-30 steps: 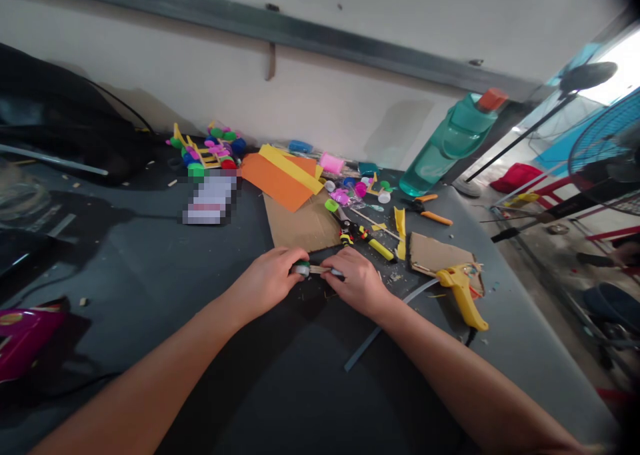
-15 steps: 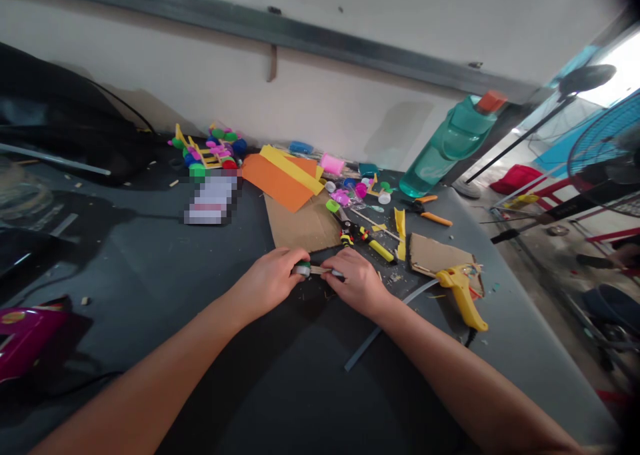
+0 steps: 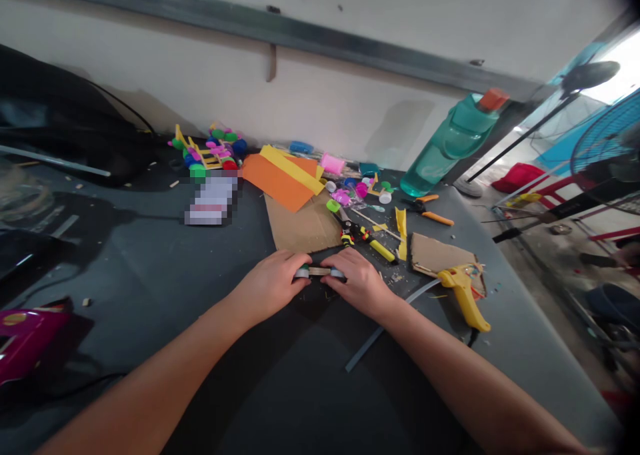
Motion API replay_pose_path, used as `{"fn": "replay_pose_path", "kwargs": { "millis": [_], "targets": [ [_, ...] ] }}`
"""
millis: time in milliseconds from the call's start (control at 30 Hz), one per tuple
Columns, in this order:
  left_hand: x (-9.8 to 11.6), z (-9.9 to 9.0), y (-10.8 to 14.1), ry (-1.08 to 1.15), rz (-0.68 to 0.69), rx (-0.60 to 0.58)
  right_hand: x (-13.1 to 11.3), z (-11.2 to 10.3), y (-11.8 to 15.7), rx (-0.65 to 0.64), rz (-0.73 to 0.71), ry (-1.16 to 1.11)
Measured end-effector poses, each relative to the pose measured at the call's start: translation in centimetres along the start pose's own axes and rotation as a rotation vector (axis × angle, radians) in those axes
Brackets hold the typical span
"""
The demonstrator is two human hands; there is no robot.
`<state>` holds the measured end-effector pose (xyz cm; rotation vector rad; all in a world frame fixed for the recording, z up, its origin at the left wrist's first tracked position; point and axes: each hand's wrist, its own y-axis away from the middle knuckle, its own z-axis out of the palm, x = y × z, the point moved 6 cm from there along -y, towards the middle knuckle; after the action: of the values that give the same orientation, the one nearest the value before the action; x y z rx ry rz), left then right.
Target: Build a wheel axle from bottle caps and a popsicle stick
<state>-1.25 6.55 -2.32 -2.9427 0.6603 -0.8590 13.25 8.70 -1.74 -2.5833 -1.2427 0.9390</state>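
My left hand (image 3: 273, 278) is closed on a bottle cap (image 3: 302, 272), whitish with some green, at the middle of the dark table. Opposite it, my right hand (image 3: 359, 280) pinches a pale bluish-white cap (image 3: 337, 273). A short wooden stick (image 3: 319, 272) spans the gap between the two caps; its ends are hidden. Just beyond my fingers lie a piece of cardboard (image 3: 300, 228) and cutting pliers (image 3: 349, 228) with yellow and black handles. Beside my right forearm a clear glue stick (image 3: 364, 352) runs back to a yellow glue gun (image 3: 465, 295).
Orange paper (image 3: 275, 182), colourful caps (image 3: 361, 190) and a teal bottle (image 3: 447, 145) stand or lie along the wall. Orange-handled pliers (image 3: 437, 218) and smaller cardboard (image 3: 440, 252) are at right. A pixelated phone-like object (image 3: 213, 200) and a magenta tool (image 3: 30, 338) lie left.
The cap in my right hand has turned and shows more of its side now. Both hands stay in nearly the same place, and the camera view has shifted very slightly.
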Motion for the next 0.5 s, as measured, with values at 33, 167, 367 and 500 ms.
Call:
{"fn": "replay_pose_path", "kwargs": {
  "millis": [33, 167, 367, 500],
  "targets": [
    [0.0, 0.0, 0.0, -0.001, 0.007, 0.001, 0.0, 0.0, 0.0, -0.001, -0.005, -0.003],
    [-0.1, 0.0, 0.0, -0.004, 0.015, 0.007, -0.1, -0.4, 0.2, -0.033, -0.025, 0.044],
    [0.0, 0.0, 0.0, -0.018, 0.023, 0.005, -0.3, -1.6, 0.5, -0.101, 0.019, 0.245],
    [0.0, 0.0, 0.0, -0.022, 0.024, 0.001, 0.0, -1.6, 0.7, -0.128, 0.034, 0.306]
  ]
}}
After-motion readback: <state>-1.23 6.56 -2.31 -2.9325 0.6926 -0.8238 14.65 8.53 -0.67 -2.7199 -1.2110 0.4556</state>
